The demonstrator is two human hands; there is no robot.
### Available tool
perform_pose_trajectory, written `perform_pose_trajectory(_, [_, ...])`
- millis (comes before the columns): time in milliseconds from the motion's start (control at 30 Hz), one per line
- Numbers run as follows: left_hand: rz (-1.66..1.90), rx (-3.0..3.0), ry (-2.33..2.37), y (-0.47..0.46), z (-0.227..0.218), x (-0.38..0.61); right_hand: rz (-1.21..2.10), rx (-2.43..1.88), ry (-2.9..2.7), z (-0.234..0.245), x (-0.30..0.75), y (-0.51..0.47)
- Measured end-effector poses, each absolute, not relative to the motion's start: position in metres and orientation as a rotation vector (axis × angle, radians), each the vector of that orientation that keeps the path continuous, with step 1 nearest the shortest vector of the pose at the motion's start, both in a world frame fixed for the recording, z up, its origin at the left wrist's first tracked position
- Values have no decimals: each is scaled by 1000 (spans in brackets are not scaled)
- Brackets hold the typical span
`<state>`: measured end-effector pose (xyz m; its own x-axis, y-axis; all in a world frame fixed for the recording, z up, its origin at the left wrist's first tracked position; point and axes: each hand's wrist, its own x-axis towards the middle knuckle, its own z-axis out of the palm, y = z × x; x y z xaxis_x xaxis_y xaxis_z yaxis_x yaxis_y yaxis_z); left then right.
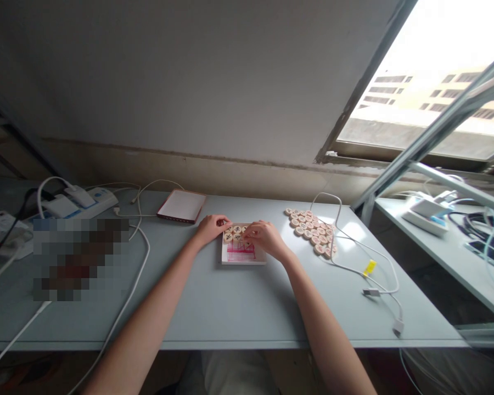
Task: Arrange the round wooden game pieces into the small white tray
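A shallow white box (243,262) lies on the desk in front of me, with pink lines on its inside floor. Round wooden Chinese chess pieces (228,237) with dark characters sit in rows in its far part. My left hand (214,227) is curled at the box's far left corner, its fingertips on the rim. Over the right side of the box, my right hand (264,237) has its fingers pinched together at a piece, which they mostly hide. More chess pieces (312,226), several with red characters, lie flat in a close group to the right.
A box lid (183,206) lies inside up at the back left. White cables (364,270) with a yellow tag (369,267) run past the loose pieces. A power strip (102,202) with chargers stands at left. The wall bounds the desk behind; a metal post (368,206) stands at right.
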<state>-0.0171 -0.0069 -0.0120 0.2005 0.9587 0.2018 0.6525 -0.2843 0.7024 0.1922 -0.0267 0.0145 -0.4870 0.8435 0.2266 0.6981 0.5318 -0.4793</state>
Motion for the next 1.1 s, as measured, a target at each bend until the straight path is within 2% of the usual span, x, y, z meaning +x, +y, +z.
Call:
perform_pose_trajectory(133, [871, 2012, 1502, -7, -12, -17, 230, -1310, -2312, 23, 196, -29])
perform_pose_trajectory(367, [861, 2013, 1503, -7, -12, -17, 222, -1342, -2526, 27, 204, -30])
perform_pose_trajectory(667, [877, 2004, 1499, -8, -10, -16, 250, -1364, -2495, 28, 211, -28])
perform_pose_trajectory(900, [850, 2020, 1516, -9, -9, -16, -383, -1989, -1951, 10, 237, -16])
perform_pose_trajectory(1100, [804, 2059, 1561, -8, -9, -16, -412, -2400, -1933, 8, 231, -21])
